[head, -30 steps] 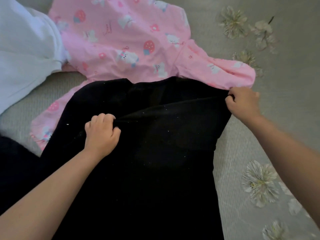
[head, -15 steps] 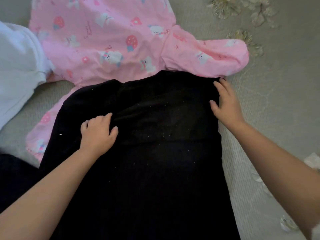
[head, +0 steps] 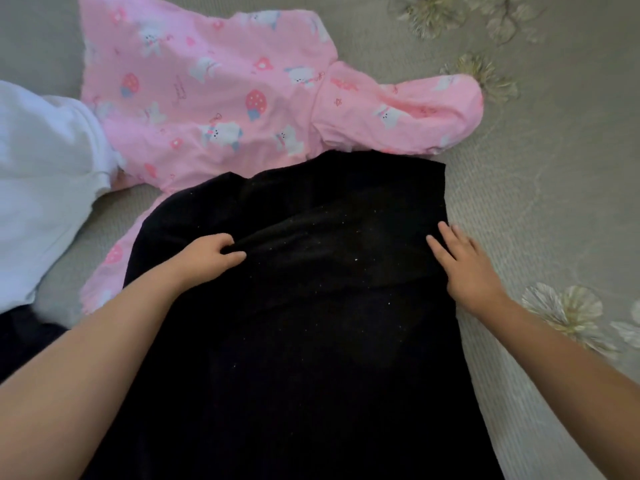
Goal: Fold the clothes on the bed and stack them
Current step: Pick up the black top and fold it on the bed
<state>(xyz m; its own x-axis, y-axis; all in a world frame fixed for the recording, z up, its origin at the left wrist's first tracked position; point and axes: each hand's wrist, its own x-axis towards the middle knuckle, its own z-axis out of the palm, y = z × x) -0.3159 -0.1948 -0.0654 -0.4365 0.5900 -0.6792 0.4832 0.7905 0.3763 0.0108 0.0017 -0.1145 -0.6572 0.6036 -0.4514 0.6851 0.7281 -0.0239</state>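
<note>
Garment black (head: 311, 341), bottom cropped | left fingers (head: 221, 247) pinch fold | right fingers (head: 446, 240) flat

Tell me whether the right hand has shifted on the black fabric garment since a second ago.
Yes. The right hand let go of the black fabric garment near the pink printed garment's sleeve and now lies flat, nearer the person.
</note>
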